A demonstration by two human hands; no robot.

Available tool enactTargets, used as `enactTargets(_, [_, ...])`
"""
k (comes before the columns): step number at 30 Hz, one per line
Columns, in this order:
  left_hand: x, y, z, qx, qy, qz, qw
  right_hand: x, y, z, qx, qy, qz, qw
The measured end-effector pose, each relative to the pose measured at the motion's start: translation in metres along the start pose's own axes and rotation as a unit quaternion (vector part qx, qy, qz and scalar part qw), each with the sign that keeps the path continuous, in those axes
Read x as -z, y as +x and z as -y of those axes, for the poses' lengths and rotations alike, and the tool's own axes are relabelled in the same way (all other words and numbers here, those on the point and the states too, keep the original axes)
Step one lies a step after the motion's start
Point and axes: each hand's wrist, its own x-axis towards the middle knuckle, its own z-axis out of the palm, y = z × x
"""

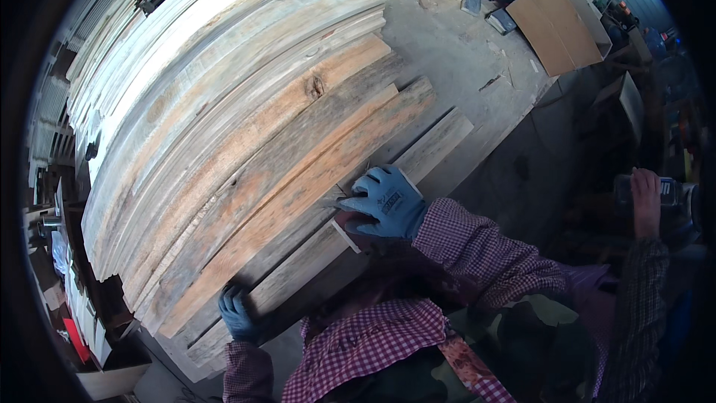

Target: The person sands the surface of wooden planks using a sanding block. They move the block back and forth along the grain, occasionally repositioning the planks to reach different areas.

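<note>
Currently blue-gloved L hand [237, 315] at, R hand [388, 204] over, lt. plank [300, 263].

Rough, bare wood boards [298, 172] in front of you, matt throughout.
Grain shows, plus a dark, cracked-looking knot [316, 87]; faces go weathered grey to raw orange, farthest ones glare-washed, finish unclear. Gloves [403, 213] on your left hand [237, 315] and right hand [382, 195]: matt, fabric or coated, can't tell. Your right sleeve [481, 246]: creased checked cloth. Tabletop [447, 48]: matt, dusty-looking, material unclear. Box [552, 26]: plain matt cardboard.
</note>
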Motion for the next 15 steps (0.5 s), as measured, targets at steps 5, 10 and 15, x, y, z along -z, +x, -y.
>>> enactTargets(5, [0.004,0.003,-0.006,0.01,-0.005,0.002,1.0,0.019,-0.022,-0.114,-0.064,-0.122,-0.08,0.987])
enactTargets(10, [0.003,0.003,-0.005,0.009,-0.013,0.01,1.0,0.043,-0.049,-0.213,-0.231,-0.202,-0.112,0.945])
enactTargets(15, [0.002,0.004,-0.01,0.021,-0.015,0.007,1.0,0.024,-0.024,-0.138,-0.175,-0.091,-0.126,0.972])
